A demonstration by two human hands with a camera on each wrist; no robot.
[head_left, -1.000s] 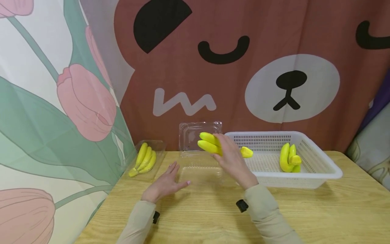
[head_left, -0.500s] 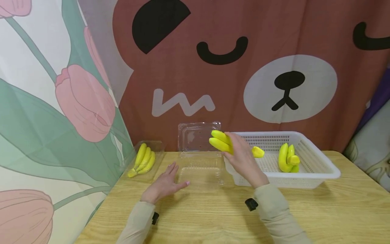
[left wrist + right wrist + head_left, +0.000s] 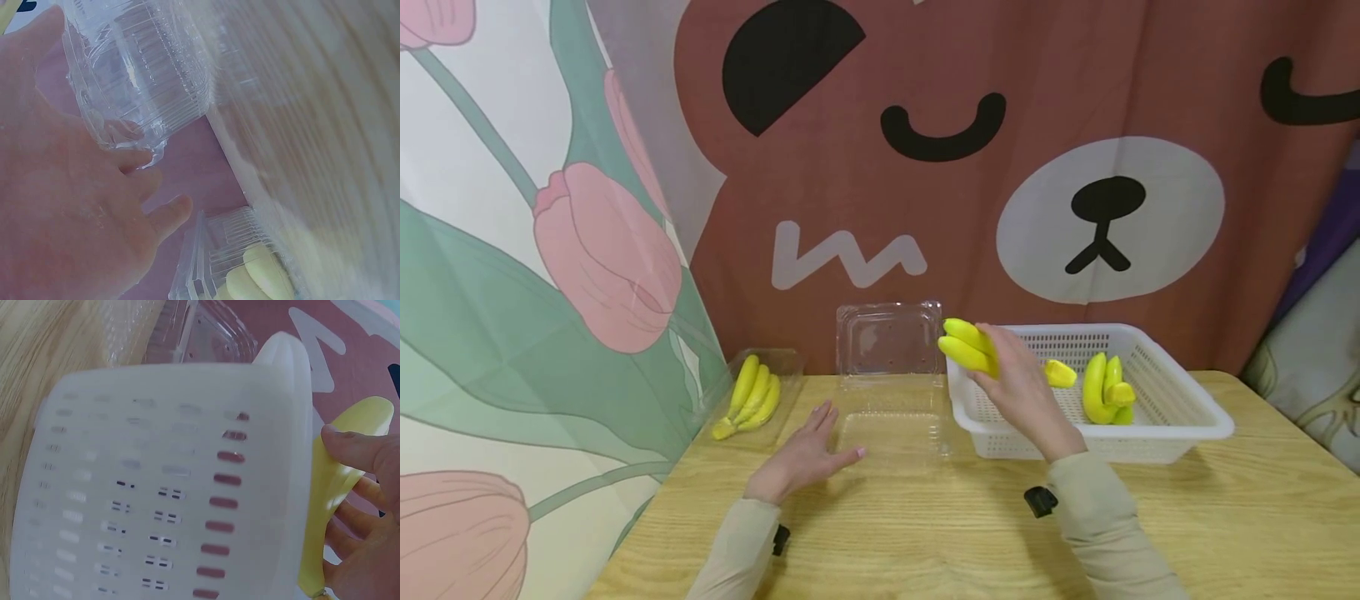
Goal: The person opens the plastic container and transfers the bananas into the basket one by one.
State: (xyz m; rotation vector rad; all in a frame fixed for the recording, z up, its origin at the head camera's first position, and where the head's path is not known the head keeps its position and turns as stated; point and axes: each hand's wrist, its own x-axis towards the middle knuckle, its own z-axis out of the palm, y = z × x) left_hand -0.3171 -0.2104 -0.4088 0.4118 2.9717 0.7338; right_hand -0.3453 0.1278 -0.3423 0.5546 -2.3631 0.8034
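My right hand (image 3: 1022,392) grips a bunch of yellow bananas (image 3: 968,345) above the left side of a white plastic basket (image 3: 1180,432). In the right wrist view, the thumb and fingers wrap round the bananas (image 3: 340,469), partly hidden behind the basket wall (image 3: 187,450). My left hand (image 3: 802,461) is spread with straight fingers at the left side of a clear clamshell box (image 3: 891,333), whose lid stands up. In the left wrist view, the fingers reach the edge of that clear box (image 3: 137,75); whether they touch it I cannot tell.
Another bunch of bananas (image 3: 1101,392) lies in the basket's right half. At the table's left, a second clear box (image 3: 792,363) contains a bunch of bananas (image 3: 751,396). A printed curtain (image 3: 850,183) hangs directly behind the wooden table (image 3: 940,533).
My right hand has moved right with the bananas, from above the clear clamshell box to over the basket's left side. The left hand has stayed in place.
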